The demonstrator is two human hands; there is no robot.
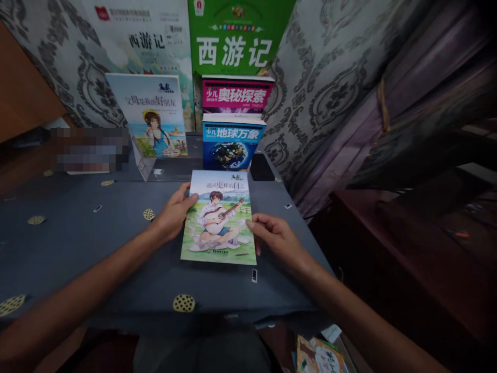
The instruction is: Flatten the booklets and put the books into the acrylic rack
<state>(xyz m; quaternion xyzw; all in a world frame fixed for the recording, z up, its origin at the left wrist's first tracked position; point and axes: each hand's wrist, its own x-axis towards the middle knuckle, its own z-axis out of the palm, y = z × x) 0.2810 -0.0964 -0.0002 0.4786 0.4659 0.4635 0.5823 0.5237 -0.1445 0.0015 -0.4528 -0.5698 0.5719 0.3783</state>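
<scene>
A thin book (217, 243) with a guitar player drawn on its green and pale blue cover is held by both my hands above the table. My left hand (180, 207) grips its left edge, thumb on the cover. On the right edge my right hand (274, 233) has its thumb on the front, with the other fingers partly hidden behind. Just beyond the held book stands a blue book (229, 147) with a globe on it, and behind that a magenta book (236, 96). To the left, a book with a girl in a yellow hat (174, 119) leans on a clear stand (144, 165).
A large green book (236, 52) and a pale book (147, 41) stand against the patterned wall. A dark flat object (262, 167) lies right of the blue book. The table has a grey cloth (128, 285). More books (320, 355) lie below its front edge. A purple curtain (349, 129) hangs at right.
</scene>
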